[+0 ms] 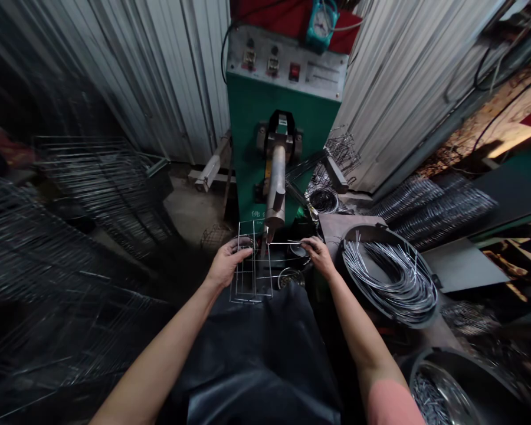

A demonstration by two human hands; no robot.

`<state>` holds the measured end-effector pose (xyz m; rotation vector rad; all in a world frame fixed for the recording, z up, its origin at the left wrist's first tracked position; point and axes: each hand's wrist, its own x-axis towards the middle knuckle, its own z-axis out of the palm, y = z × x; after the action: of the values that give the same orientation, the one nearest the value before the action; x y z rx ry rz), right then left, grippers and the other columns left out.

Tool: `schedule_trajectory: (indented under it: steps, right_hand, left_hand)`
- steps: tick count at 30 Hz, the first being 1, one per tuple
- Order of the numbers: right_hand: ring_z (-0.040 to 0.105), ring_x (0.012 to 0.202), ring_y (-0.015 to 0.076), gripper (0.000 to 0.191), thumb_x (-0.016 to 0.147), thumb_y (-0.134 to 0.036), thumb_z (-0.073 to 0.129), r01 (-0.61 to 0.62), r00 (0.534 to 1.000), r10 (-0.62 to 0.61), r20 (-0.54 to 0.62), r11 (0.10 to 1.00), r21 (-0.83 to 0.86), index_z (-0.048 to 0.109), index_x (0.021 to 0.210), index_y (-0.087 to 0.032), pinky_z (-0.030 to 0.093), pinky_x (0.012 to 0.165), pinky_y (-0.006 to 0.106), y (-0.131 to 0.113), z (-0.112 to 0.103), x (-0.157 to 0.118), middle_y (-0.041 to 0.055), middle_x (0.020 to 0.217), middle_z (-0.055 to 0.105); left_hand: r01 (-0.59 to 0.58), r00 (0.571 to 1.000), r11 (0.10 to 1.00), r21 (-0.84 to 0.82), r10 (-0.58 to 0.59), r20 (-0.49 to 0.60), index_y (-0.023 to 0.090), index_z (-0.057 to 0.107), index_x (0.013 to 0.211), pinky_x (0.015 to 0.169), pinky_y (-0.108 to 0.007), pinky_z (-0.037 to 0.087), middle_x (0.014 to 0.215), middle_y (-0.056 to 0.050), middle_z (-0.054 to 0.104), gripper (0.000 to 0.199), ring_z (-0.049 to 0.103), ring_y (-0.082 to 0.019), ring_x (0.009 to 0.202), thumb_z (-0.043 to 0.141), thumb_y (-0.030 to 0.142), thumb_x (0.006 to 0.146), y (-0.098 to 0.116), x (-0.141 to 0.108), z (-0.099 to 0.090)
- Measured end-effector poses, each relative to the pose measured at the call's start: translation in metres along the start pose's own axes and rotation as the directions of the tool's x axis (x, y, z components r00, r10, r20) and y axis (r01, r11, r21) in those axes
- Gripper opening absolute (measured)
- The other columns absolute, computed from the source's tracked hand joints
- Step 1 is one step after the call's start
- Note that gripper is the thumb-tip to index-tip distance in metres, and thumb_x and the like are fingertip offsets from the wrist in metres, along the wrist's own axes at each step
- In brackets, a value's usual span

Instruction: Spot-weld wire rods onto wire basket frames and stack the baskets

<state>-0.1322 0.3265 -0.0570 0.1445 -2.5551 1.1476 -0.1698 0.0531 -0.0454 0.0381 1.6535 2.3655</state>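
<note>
The left hand (227, 264) has its fingers (243, 250) closed on an upright wire frame (251, 277); the right hand (319, 257) pinches the frame's horizontal wire. The frame sits just below the electrode arm (275, 186) of a green spot welder (248, 118). Coiled wire (389, 277) lies in a black tub (363, 235), right.

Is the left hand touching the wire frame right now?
Touching. The head view shows the left hand with its fingers curled over the upper wires of the wire frame, with no gap visible.
</note>
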Motion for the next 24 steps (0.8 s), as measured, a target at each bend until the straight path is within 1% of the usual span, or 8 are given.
schedule_trajectory:
  steps: [3, 8, 13, 16, 18, 20, 22, 24]
  right_hand:
    - [0.055, 0.084, 0.0195, 0.023, 0.086, -0.037, 0.048, 0.006, 1.000, -0.006, 0.002, 1.000, -0.008, 0.065, 0.086, -0.022, 0.041, 0.078, 0.032, 0.000, -0.001, 0.001, 0.0048, 0.083, 0.061]
    - [0.056, 0.083, 0.0193, 0.024, 0.086, -0.037, 0.048, 0.017, 1.000, -0.016, 0.014, 1.000, -0.015, 0.066, 0.086, -0.021, 0.042, 0.078, 0.032, 0.002, -0.003, 0.002, 0.0051, 0.082, 0.061]
    - [0.057, 0.080, 0.0182, 0.025, 0.087, -0.038, 0.049, 0.005, 1.000, -0.005, 0.004, 1.000, -0.014, 0.067, 0.087, -0.022, 0.045, 0.076, 0.031, 0.003, 0.000, 0.004, 0.0045, 0.081, 0.060]
    - [0.058, 0.084, 0.0177, 0.025, 0.087, -0.038, 0.049, 0.059, 0.998, -0.059, -0.014, 0.998, -0.014, 0.069, 0.094, -0.023, 0.046, 0.077, 0.030, 0.006, -0.004, -0.001, 0.0050, 0.087, 0.060]
    - [0.057, 0.093, 0.0181, 0.026, 0.089, -0.036, 0.048, 0.100, 0.990, -0.104, -0.090, 0.994, -0.053, 0.067, 0.103, -0.024, 0.046, 0.082, 0.030, 0.014, -0.012, -0.013, 0.0063, 0.099, 0.059]
    - [0.057, 0.096, 0.0183, 0.030, 0.090, -0.034, 0.045, 0.082, 0.970, -0.107, -0.218, 0.989, -0.123, 0.064, 0.112, -0.025, 0.046, 0.084, 0.031, 0.029, -0.022, -0.034, 0.0071, 0.105, 0.058]
    - [0.059, 0.084, 0.0169, 0.033, 0.091, -0.034, 0.042, 0.009, 0.958, -0.060, -0.281, 0.984, -0.177, 0.062, 0.115, -0.024, 0.048, 0.076, 0.030, 0.046, -0.029, -0.060, 0.0070, 0.095, 0.060]
    - [0.058, 0.069, 0.0155, 0.035, 0.090, -0.037, 0.042, -0.047, 0.973, -0.002, -0.230, 0.977, -0.210, 0.064, 0.112, -0.021, 0.048, 0.066, 0.028, 0.057, -0.029, -0.083, 0.0053, 0.079, 0.059]
  left_hand:
    - [0.015, 1.000, 1.000, -0.006, -0.015, 0.007, 0.013, 0.067, 0.088, 0.058, -0.020, 0.040, 0.075, -0.002, 0.065, 0.041, 0.054, -0.008, 0.063, 0.080, 0.026, 0.051, 0.001, 0.002, 0.000]
    - [0.057, 0.998, 0.997, -0.050, -0.056, 0.033, 0.012, 0.066, 0.089, 0.060, -0.019, 0.042, 0.076, -0.003, 0.066, 0.042, 0.057, -0.009, 0.065, 0.080, 0.024, 0.051, 0.002, 0.003, 0.000]
    - [0.122, 0.992, 0.988, -0.099, -0.117, 0.057, 0.014, 0.065, 0.092, 0.059, -0.023, 0.046, 0.071, -0.002, 0.065, 0.043, 0.059, -0.012, 0.063, 0.079, 0.024, 0.053, 0.004, 0.001, 0.000]
    - [0.111, 0.992, 0.992, -0.064, -0.108, 0.061, 0.014, 0.066, 0.093, 0.056, -0.021, 0.043, 0.070, -0.001, 0.064, 0.042, 0.055, -0.009, 0.059, 0.078, 0.025, 0.055, 0.004, 0.001, -0.001]
    - [0.059, 0.998, 0.998, 0.002, -0.059, 0.033, 0.014, 0.067, 0.090, 0.053, -0.019, 0.038, 0.069, 0.000, 0.062, 0.038, 0.049, -0.006, 0.056, 0.078, 0.025, 0.055, 0.003, 0.001, -0.002]
    - [0.013, 1.000, 0.999, 0.052, -0.014, 0.016, 0.014, 0.068, 0.090, 0.051, -0.019, 0.034, 0.070, 0.000, 0.062, 0.038, 0.046, -0.005, 0.054, 0.078, 0.026, 0.055, 0.002, 0.002, -0.002]
    - [-0.002, 1.000, 0.999, 0.049, 0.002, 0.012, 0.014, 0.068, 0.092, 0.051, -0.019, 0.033, 0.074, -0.001, 0.064, 0.041, 0.047, -0.006, 0.056, 0.078, 0.027, 0.054, 0.000, 0.003, -0.002]
    - [-0.003, 1.000, 1.000, 0.009, 0.003, -0.012, 0.013, 0.066, 0.093, 0.053, -0.020, 0.034, 0.076, -0.001, 0.065, 0.045, 0.049, -0.007, 0.059, 0.079, 0.027, 0.052, -0.002, 0.003, 0.001]
